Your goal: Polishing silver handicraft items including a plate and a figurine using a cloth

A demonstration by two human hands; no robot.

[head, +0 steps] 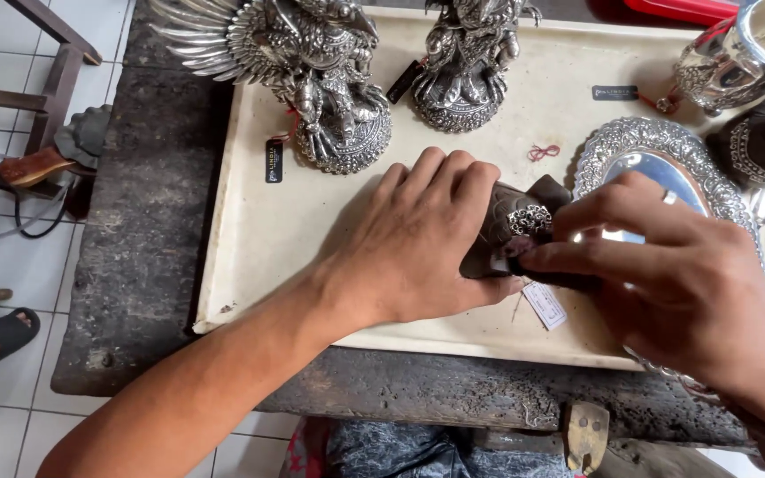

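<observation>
1. The left hand point(418, 239) lies palm down over a small dark object point(511, 232) with silver filigree trim, fingers curled together around its left side and clamped on it.
2. The right hand point(675, 274) comes in from the right; its fingertips point(533, 258) are pinched together against the near edge of the dark object, touching it. A ring shows on one finger.
3. The dark object rests on a cream tray point(258, 239) that sits on the dark, worn surface point(143, 221). It lies between the two hands, near the tray's middle, just left of an ornate silver plate point(666, 146).
4. A small white tag point(544, 305) lies on the tray just below the right fingertips.
5. Two silver figurines point(329, 80) stand at the far side of the tray, well apart from the hands; a scrap of red thread point(543, 152) lies between them and the plate.
6. Much of the dark object is hidden under the left fingers, so its full shape cannot be told. What the right fingertips pinch is too small to make out. The figurines' tops and the silver vessel point(745, 53) at upper right are cut off by the frame.
</observation>
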